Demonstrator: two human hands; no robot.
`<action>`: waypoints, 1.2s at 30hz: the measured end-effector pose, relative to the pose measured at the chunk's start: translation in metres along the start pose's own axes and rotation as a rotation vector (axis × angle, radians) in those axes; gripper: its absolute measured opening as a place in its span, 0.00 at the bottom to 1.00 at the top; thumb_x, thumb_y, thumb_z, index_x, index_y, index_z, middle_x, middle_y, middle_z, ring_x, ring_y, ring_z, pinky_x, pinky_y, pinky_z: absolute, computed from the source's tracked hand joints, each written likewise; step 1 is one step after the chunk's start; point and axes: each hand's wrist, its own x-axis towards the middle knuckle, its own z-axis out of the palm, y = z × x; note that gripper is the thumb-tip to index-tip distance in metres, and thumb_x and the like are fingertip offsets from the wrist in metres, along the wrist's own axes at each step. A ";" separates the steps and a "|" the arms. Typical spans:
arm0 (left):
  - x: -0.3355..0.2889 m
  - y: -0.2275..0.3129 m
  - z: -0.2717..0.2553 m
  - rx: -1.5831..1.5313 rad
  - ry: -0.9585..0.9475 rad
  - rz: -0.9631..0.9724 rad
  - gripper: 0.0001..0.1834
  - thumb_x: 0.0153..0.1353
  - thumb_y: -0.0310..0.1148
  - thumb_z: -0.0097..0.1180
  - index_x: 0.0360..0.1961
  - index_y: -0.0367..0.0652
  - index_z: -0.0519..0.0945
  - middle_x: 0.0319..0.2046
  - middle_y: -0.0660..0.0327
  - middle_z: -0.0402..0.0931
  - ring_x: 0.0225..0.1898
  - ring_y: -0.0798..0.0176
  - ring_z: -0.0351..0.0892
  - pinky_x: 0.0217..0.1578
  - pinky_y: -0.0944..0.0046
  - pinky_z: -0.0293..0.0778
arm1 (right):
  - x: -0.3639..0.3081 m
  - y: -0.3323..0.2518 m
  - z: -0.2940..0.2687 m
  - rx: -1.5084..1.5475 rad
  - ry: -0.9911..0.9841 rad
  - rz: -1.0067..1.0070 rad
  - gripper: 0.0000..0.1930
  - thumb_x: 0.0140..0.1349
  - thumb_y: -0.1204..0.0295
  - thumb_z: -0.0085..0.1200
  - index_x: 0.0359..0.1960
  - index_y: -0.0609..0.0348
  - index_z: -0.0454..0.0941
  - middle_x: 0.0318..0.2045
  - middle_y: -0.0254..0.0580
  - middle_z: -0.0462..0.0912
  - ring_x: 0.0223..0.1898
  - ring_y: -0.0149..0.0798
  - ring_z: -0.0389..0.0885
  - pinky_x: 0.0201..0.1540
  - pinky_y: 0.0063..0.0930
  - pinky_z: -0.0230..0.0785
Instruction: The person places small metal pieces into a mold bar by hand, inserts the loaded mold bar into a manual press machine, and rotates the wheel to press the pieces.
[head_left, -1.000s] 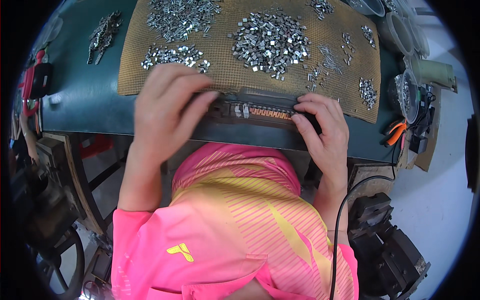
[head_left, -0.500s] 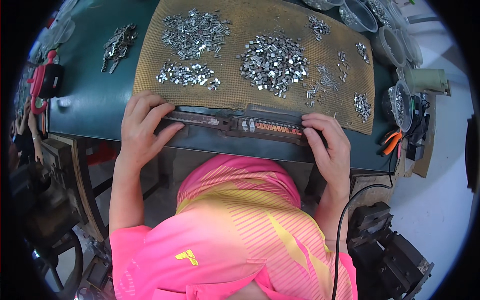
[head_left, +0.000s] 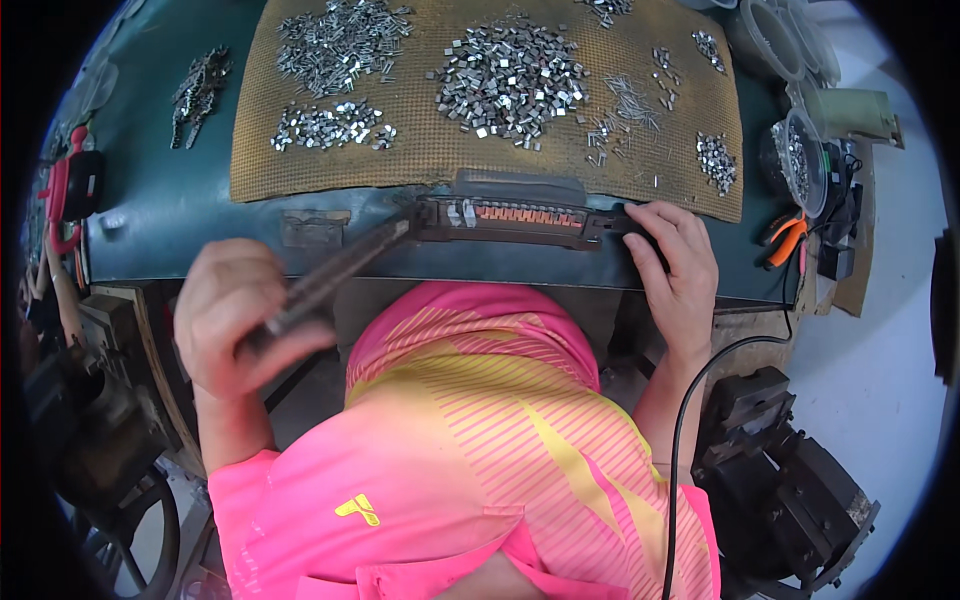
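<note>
A long dark metal jig point(head_left: 510, 238) lies along the table's front edge. In its slot sits a row of copper-coloured and silver pieces point(head_left: 530, 216). From its left end a dark bar point(head_left: 345, 270) slants toward me, beyond the table edge. My left hand point(head_left: 232, 315), smeared by motion, is closed round the bar's near end. At the jig's right end my right hand point(head_left: 680, 270) grips with thumb and fingers. Part of that end is hidden by the fingers.
A tan textured mat point(head_left: 400, 170) bears heaps of small metal parts, including a large pile of square pieces point(head_left: 510, 80). A linked metal bundle point(head_left: 200, 95) and a pink-and-black container point(head_left: 75, 185) are at left. Orange-handled pliers point(head_left: 786, 240) and clear tubs point(head_left: 800, 165) stand right.
My left hand has swung the bar down toward me and left, so it now angles away from the jig. My right hand stays at the jig's right end. The view has shifted slightly.
</note>
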 end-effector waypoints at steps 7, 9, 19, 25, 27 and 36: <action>0.056 0.029 0.082 -0.136 0.051 0.278 0.24 0.44 0.37 0.73 0.45 0.42 0.86 0.35 0.61 0.76 0.38 0.53 0.81 0.37 0.57 0.79 | 0.001 -0.002 0.000 -0.092 -0.016 -0.073 0.17 0.58 0.75 0.67 0.51 0.54 0.85 0.44 0.37 0.82 0.45 0.44 0.80 0.49 0.36 0.72; 0.069 0.036 0.110 -0.057 0.093 0.322 0.20 0.48 0.34 0.70 0.43 0.40 0.84 0.36 0.60 0.75 0.42 0.53 0.80 0.39 0.57 0.78 | 0.001 -0.004 0.002 -0.091 -0.007 -0.081 0.17 0.58 0.75 0.67 0.50 0.54 0.85 0.44 0.37 0.82 0.44 0.44 0.80 0.48 0.36 0.72; 0.070 0.024 0.126 0.033 -0.060 0.083 0.26 0.47 0.32 0.75 0.50 0.40 0.84 0.40 0.56 0.76 0.44 0.48 0.78 0.45 0.50 0.77 | 0.001 0.003 -0.004 -0.051 0.014 -0.203 0.15 0.58 0.78 0.67 0.48 0.59 0.84 0.41 0.42 0.85 0.41 0.46 0.83 0.45 0.37 0.74; 0.043 0.009 0.104 0.149 -0.034 -0.022 0.24 0.49 0.34 0.75 0.48 0.41 0.85 0.38 0.58 0.77 0.43 0.50 0.78 0.44 0.53 0.77 | 0.006 -0.018 -0.003 0.180 -0.079 -0.177 0.12 0.59 0.79 0.67 0.44 0.61 0.83 0.33 0.45 0.85 0.31 0.45 0.84 0.34 0.33 0.74; 0.037 0.006 0.102 0.214 -0.005 -0.051 0.23 0.49 0.33 0.75 0.49 0.42 0.86 0.39 0.59 0.78 0.42 0.50 0.79 0.43 0.53 0.77 | 0.009 -0.023 -0.001 0.132 -0.036 -0.223 0.11 0.59 0.79 0.67 0.43 0.61 0.82 0.32 0.45 0.85 0.31 0.44 0.84 0.34 0.31 0.74; 0.022 0.000 0.096 0.018 -0.064 0.020 0.23 0.49 0.31 0.74 0.48 0.39 0.83 0.41 0.56 0.80 0.42 0.50 0.80 0.41 0.54 0.78 | 0.000 -0.027 -0.016 0.483 -0.428 0.274 0.27 0.60 0.69 0.70 0.61 0.53 0.76 0.32 0.42 0.85 0.29 0.43 0.85 0.35 0.32 0.77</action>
